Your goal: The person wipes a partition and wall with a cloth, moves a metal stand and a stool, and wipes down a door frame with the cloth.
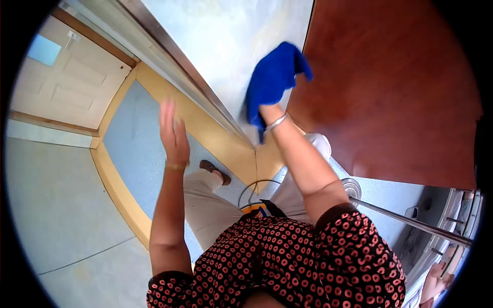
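A bright blue cloth drapes over my right hand, which presses it against a pale, marbled wall panel. The cloth hides most of that hand's fingers, and one corner of it hangs toward the reddish-brown board. A silvery bangle circles the right wrist. My left hand is raised off to the left with its fingers stretched out and holds nothing. It is slightly blurred and stands apart from the wall.
A large reddish-brown board stands at right. Below it runs a metal pole beside a bed-like frame at far right. A cream door is at upper left. Blue-grey flooring has a yellow border.
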